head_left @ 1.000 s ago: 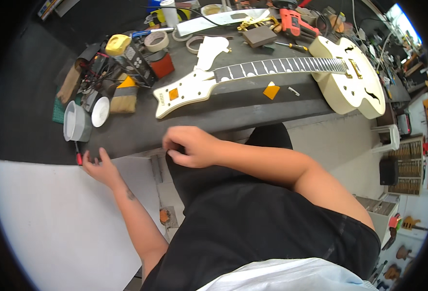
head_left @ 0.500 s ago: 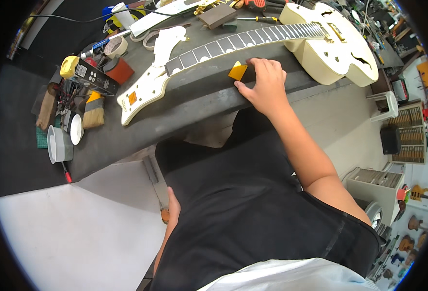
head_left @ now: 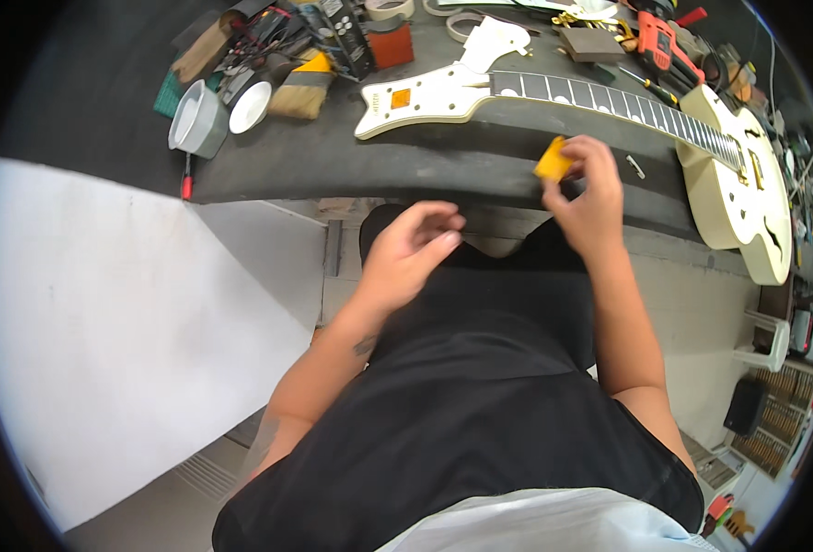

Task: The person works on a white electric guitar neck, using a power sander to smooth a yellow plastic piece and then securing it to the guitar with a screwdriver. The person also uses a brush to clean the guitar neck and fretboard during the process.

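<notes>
My right hand (head_left: 592,193) pinches a small folded piece of yellow sheet (head_left: 553,160) between thumb and fingers, just above the front part of the dark bench; its exact kind is unclear. In front of my lap, slightly short of the bench edge, my left hand (head_left: 411,253) is raised with loosely bent fingers apart and nothing in it. A cream hollow-body guitar (head_left: 733,189) lies face up along the bench, its headstock (head_left: 425,99) to the left and its body to the right. On the headstock sits a small orange square (head_left: 401,98).
Right of my right hand lies a small metal part (head_left: 635,166). At the back left are a brush (head_left: 298,99), a grey tub (head_left: 198,121) and a white lid (head_left: 250,108). Behind the neck are a brown block (head_left: 593,44), a screwdriver (head_left: 661,91) and a red power tool (head_left: 661,48).
My view has shifted right. My right hand has taken hold of the yellow piece and lifted it off the bench. My left hand has come up from my side to the front.
</notes>
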Tool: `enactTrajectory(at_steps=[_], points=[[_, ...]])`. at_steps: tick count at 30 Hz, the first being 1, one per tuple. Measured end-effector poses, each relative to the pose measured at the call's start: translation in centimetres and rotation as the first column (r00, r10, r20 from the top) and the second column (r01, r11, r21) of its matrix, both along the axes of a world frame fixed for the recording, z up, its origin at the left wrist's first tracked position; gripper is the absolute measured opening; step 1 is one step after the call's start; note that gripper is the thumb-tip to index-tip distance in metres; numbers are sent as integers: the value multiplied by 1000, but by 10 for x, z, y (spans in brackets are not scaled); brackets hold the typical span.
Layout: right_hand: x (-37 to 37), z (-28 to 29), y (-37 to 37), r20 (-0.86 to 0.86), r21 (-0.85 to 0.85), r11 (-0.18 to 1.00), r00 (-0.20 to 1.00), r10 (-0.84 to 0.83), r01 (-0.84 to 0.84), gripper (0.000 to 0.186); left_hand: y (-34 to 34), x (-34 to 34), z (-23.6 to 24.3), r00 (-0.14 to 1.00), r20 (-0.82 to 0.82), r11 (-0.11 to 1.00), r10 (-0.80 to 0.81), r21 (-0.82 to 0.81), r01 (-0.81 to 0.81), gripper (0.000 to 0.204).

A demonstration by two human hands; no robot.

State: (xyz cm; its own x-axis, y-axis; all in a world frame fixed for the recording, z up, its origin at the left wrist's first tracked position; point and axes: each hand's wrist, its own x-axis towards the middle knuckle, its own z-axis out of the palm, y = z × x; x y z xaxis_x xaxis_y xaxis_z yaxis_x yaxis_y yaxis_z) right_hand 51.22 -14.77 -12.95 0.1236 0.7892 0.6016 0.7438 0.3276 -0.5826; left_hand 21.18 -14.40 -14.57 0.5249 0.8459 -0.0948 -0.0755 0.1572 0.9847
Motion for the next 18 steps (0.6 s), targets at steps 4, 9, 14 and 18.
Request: enactTrajectory(at_steps=[4,9,14,18], points=[[-69,7,-19,-350,-97,927,885,308,-362,49,12,46,14,980,179,993,87,-93,-71,34],[-70,-1,-26,-857,-252,822,513,56,-510,42,8,36,13,995,34,994,92,-65,-90,23],[-64,-8,-11,-882,-238,855,472,9,-462,21,5,17,7,996,24,993,91,-79,-89,27],[-54,1,-16,-808,-372,787,589,-13,-492,21,5,17,12,992,66,983,112,-151,-101,29]])
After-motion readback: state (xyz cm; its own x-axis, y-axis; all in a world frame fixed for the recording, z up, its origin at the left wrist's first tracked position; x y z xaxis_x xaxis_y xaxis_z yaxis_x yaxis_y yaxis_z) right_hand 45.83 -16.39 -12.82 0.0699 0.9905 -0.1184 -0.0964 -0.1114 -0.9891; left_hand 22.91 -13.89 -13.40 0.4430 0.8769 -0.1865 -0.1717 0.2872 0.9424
